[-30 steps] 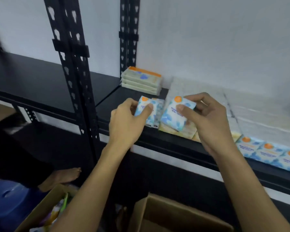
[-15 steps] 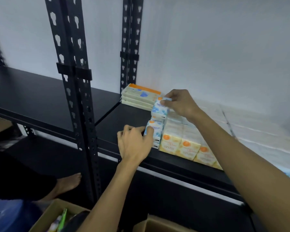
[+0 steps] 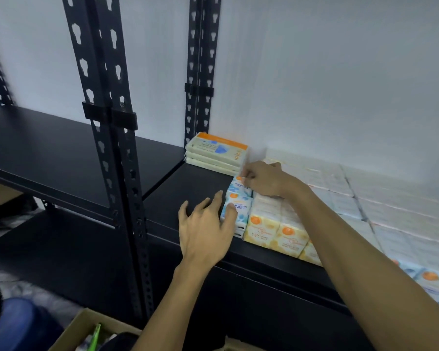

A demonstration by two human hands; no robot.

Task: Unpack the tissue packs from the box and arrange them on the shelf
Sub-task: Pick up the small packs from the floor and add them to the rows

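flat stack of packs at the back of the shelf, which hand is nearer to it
Right. The right hand sits just in front of the flat stack; the left hand is farther forward, by the shelf's front edge.

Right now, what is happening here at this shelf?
A person is arranging small tissue packs on a black shelf. The left hand presses straight fingers against the front blue pack, at the left end of the yellow packs. The right hand pinches the blue pack behind it. An open cardboard box sits below.
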